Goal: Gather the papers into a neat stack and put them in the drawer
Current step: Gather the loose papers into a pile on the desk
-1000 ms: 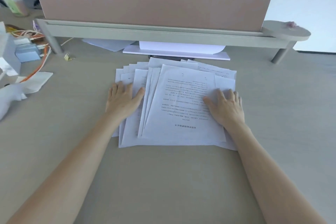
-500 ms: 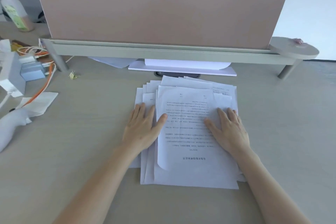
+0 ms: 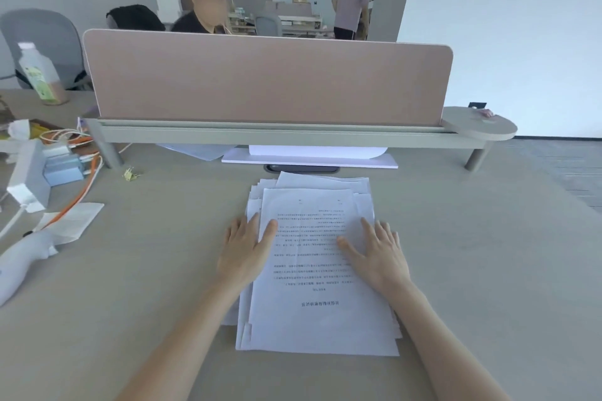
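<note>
A loose pile of white printed papers [image 3: 312, 303] lies on the beige desk [image 3: 472, 270] in front of me, its edges still uneven at the far and left sides. My left hand [image 3: 246, 247] rests flat on the pile's left edge, fingers spread, thumb on the top sheet. My right hand [image 3: 379, 254] lies flat on the right part of the top sheet, fingers apart. Neither hand grips a sheet. No drawer is in view.
A pink divider screen [image 3: 267, 78] on a grey rail [image 3: 260, 135] closes the far side, with more white sheets [image 3: 309, 156] under it. At left lie an orange cable [image 3: 76, 202], small boxes [image 3: 62, 166], a binder clip [image 3: 130, 173] and a bottle [image 3: 39, 75]. People are beyond the screen.
Both hands have pushed the fanned sheets inward, so the pile is narrower and more squared. My view has tilted up, showing the room beyond the screen.
</note>
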Motion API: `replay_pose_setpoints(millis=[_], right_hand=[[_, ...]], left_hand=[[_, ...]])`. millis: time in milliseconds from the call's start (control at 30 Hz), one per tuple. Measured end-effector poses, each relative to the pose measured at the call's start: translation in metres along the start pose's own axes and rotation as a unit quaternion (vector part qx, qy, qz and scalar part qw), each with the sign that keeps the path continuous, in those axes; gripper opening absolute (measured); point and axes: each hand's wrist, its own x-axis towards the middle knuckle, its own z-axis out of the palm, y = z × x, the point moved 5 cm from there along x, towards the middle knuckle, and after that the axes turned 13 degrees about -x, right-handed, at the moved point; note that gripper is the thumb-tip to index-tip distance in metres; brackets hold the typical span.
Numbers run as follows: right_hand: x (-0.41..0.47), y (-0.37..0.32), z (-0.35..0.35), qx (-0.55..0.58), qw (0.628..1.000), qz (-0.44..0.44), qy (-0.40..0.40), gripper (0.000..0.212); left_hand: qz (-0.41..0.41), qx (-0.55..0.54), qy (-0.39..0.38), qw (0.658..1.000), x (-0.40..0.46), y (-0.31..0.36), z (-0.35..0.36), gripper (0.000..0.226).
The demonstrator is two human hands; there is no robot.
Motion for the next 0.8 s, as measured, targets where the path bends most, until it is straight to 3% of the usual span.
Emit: replay_pose_setpoints(millis=[100, 233, 467, 633, 800], right_hand=[[-0.002, -0.009, 0.004, 0.007, 1.0, -0.019, -0.007, 0.088], [-0.004, -0.001, -0.002, 0.029, 0.998, 0.009, 0.061, 0.087], [-0.005, -0.024, 0.005, 0.028, 0.999, -0.014, -0.008, 0.099], [-0.008, -0.019, -0.019, 0.211, 0.977, 0.014, -0.021, 0.091], [-0.003, -0.01, -0.017, 0.43, 0.897, 0.099, -0.018, 0.083]], left_hand=[[-0.004, -0.035, -0.011, 0.999, -0.001, 0.0, 0.002, 0.069], [0.01, 0.005, 0.068, 0.998, 0.001, -0.011, -0.01, 0.076], [0.01, 0.06, -0.031, 0.998, 0.003, 0.0, 0.021, 0.077], [0.013, 0.027, -0.039, 0.999, 0.003, -0.002, 0.017, 0.075], [0.041, 0.03, -0.038, 0.998, 0.003, -0.002, 0.014, 0.073]])
